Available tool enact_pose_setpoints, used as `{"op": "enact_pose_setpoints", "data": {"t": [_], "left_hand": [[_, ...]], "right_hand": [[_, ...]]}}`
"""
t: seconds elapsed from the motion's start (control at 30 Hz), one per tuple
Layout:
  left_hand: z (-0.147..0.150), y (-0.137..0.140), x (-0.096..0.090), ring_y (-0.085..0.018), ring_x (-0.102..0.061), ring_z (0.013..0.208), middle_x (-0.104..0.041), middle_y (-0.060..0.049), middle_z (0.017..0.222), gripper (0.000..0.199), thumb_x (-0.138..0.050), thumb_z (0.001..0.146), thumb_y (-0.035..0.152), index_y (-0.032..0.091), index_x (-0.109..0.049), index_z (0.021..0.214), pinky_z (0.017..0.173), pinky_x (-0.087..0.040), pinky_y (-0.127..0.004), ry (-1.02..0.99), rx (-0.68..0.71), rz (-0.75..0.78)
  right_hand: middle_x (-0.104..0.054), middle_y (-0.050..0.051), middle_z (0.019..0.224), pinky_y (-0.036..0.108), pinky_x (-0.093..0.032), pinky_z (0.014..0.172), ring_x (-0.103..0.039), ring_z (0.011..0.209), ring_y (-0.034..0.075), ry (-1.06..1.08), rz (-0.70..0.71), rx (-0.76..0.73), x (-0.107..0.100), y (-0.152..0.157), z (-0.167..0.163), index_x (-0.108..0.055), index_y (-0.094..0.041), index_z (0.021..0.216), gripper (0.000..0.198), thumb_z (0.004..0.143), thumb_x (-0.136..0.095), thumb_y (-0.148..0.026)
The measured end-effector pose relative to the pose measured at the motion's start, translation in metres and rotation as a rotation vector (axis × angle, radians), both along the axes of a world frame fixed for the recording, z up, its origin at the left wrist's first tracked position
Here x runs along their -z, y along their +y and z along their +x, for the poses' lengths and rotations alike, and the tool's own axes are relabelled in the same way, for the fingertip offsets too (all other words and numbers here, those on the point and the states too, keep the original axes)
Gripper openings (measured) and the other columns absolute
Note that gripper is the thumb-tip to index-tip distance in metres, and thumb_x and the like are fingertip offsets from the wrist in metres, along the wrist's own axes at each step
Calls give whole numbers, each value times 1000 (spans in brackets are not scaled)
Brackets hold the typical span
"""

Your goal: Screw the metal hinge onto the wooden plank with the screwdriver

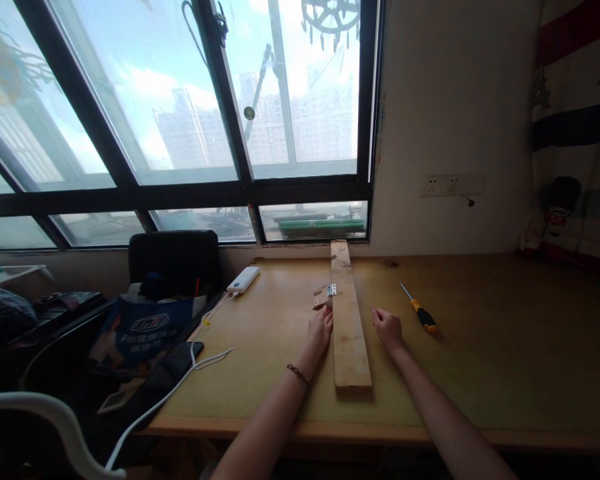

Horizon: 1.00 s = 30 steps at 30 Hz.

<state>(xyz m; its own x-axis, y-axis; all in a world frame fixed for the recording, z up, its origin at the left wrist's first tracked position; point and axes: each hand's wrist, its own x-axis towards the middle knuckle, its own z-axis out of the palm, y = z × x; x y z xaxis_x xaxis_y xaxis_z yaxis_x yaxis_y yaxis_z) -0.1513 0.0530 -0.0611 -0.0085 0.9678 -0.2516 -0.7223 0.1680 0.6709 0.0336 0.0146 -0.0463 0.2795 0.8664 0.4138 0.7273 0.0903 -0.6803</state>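
Table (pixel 505 333), wooden, under a window.

Power bank (pixel 243 279): white, far left, cable trailing off the table edge.

Left hand (pixel 321 330): open, flat on the table, fingertips touching the left edge of the plank; grasps nothing.

Hinge (pixel 331 290): small, metal, joining a short wood piece to the plank's left edge, just beyond the left hand, which is the nearer one.

Plank (pixel 349 320): flat between both hands, long axis running away from the person toward the window.

Right hand (pixel 387 327): loosely open, empty, just right of the plank.

Screwdriver (pixel 420 311): yellow-black handle, near the right hand, tip pointing away and left.
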Motion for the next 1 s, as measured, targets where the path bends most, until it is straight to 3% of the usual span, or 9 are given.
{"op": "enact_pose_setpoints", "data": {"t": [0.17,0.33,0.67,0.77,0.87,1.0], "left_hand": [[4,20,-4,-20,-62,90,-65,-9,84,16,-47,83,23,13,-59,86,86,-47,-33,-181,185,-41],[1,42,-3,-22,-61,91,-66,-9,80,26,-44,84,35,14,-60,87,88,-46,-40,-230,271,-16],[3,58,8,-24,-60,94,-66,-8,89,23,-52,79,34,15,-61,90,89,-45,-40,-179,249,-12],[4,58,9,-24,-60,95,-66,-9,89,24,-53,79,34,14,-60,91,89,-45,-40,-167,231,-24],[4,58,8,-23,-60,95,-66,-9,87,22,-51,80,31,13,-59,90,89,-45,-39,-198,209,-39],[4,58,7,-22,-61,93,-67,-8,85,17,-52,80,26,14,-59,90,89,-45,-38,-210,175,-38]], "right_hand": [[-53,3,48,24,-28,52,-43,48,12,50,-7,-25,16,8,2,-50,-16,49,57,83,-28,-57],[-48,1,43,24,-27,50,-44,45,13,139,-27,35,21,15,8,-50,-17,48,58,80,-32,-61],[-55,3,50,24,-27,51,-47,48,14,77,-51,68,24,20,8,-55,-17,53,54,83,-32,-57],[-61,7,64,25,-31,58,-50,60,17,-119,11,181,19,22,25,-61,-17,66,43,85,-36,-45],[-63,12,86,32,-33,75,-50,84,23,-281,77,356,16,25,52,-64,-14,87,28,82,-42,-31],[-56,16,106,44,-31,78,-44,99,32,-302,-91,662,21,24,77,-62,-17,101,31,72,-54,-26]]}}
